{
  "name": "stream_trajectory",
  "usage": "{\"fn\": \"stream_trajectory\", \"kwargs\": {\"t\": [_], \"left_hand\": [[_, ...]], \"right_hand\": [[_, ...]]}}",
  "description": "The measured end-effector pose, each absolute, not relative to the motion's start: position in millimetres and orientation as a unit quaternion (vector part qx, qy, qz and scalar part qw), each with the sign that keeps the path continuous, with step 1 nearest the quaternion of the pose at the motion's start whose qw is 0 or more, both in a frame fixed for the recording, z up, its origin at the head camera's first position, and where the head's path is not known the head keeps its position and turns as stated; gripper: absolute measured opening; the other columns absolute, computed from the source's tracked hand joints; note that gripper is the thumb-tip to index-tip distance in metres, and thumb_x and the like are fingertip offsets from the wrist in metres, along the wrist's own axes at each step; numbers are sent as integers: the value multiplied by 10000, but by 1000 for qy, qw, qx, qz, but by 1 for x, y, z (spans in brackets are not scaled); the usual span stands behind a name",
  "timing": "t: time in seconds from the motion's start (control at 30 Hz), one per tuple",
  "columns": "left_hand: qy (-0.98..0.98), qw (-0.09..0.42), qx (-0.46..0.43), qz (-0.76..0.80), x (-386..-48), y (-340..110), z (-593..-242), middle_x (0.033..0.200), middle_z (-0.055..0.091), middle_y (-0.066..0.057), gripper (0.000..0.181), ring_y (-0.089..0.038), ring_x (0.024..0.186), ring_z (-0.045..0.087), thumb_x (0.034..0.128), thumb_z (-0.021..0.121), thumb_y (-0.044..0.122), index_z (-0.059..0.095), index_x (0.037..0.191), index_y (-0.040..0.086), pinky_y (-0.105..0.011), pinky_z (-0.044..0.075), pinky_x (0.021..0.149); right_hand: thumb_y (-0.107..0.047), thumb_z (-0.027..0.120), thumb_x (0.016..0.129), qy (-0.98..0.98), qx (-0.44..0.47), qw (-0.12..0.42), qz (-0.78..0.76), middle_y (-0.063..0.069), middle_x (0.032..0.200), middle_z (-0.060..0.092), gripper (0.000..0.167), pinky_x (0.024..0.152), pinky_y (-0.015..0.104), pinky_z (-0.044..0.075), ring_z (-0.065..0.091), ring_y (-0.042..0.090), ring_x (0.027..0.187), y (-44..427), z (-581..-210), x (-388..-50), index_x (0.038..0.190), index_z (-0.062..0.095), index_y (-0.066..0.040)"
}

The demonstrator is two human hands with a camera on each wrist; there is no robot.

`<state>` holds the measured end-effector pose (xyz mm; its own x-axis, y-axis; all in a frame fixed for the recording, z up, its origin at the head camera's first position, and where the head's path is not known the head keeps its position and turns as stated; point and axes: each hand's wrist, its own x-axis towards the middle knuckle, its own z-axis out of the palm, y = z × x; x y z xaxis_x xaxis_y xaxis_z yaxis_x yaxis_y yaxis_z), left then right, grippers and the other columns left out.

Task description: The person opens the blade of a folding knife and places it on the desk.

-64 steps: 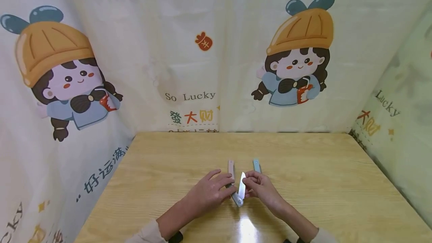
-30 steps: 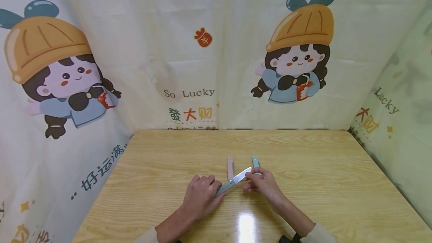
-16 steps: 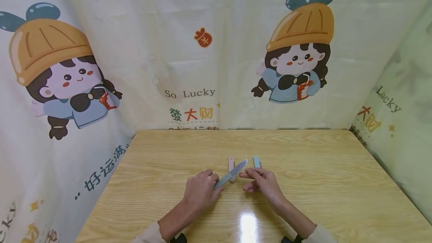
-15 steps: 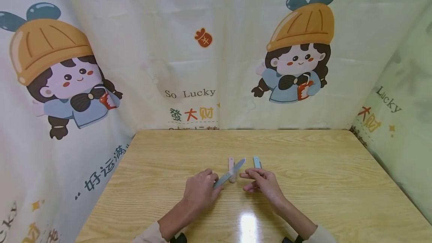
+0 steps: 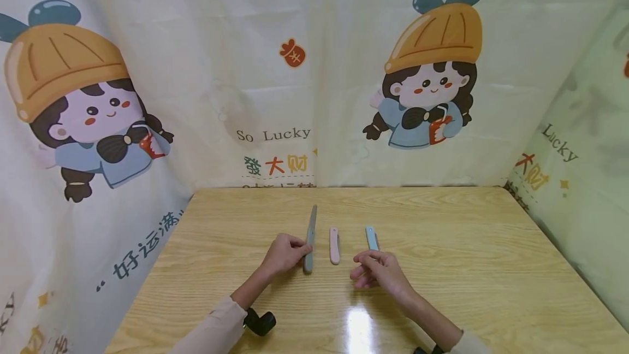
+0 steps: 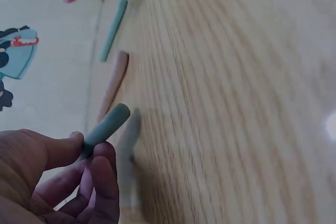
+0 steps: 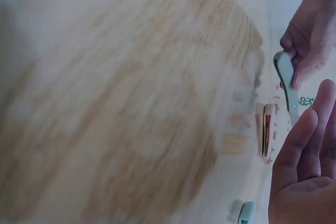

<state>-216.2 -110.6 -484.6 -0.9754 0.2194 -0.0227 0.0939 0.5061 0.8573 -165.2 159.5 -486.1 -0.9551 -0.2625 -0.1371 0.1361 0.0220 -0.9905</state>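
A printed curtain (image 5: 275,89) stands behind the table (image 5: 442,228), whose bare wood gives ample room to work. The right hand (image 5: 385,276) holds nothing; its fingers are loosely bent near the close end of the blue knife (image 5: 372,238), and in the right wrist view it hangs apart from it. It does best to stay out of the blade's path. The left hand (image 5: 286,254) pinches the gray knife (image 5: 310,238) between thumb and fingers on the handle, the safe place to grip. That knife is unfolded, left of the pink knife (image 5: 334,247), its blade (image 5: 313,216) pointing away from the person. The handle's end seems raised off the wood; whether the tip touches cannot be told. Lowering it flat, with a light, steady pinch and the fingers behind the pivot, would be sound. The cutting edge is too small to make out, so both sides deserve care. The pink knife lies folded between the other two; leaving a gap beside it should prevent knocks.
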Motion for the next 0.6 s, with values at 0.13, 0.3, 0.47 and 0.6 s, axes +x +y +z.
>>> {"fn": "stream_trajectory", "kwargs": {"t": [0.13,0.3,0.47,0.6], "left_hand": [[873,66,69,478,-228,-111,-490,671,682,-18,166,-130,602,635,966,708,128,785,933,-15,-248,474,539],[885,60,53,459,-238,-110,-496,624,663,-4,180,-123,565,614,971,708,145,785,875,14,-243,460,511],[902,29,51,428,-245,-107,-500,686,688,15,235,-87,550,602,950,739,159,757,1077,-39,-234,428,481],[906,15,54,419,-246,-106,-500,722,698,16,396,-79,538,595,936,751,128,672,1278,-54,-242,419,461]], "right_hand": [[-181,522,1065,701,-52,159,-693,146,866,739,362,665,306,582,709,179,688,158,-488,-166,1175,582,159],[-185,525,1061,704,-53,168,-688,131,851,736,359,658,302,579,703,167,679,157,-489,-166,1162,585,153],[-178,519,1063,701,-57,172,-690,126,843,733,361,654,294,579,695,158,668,157,-490,-166,1166,580,162],[-170,516,1068,697,-62,176,-692,125,841,729,356,654,290,579,691,157,667,157,-490,-166,1168,575,166]]}}
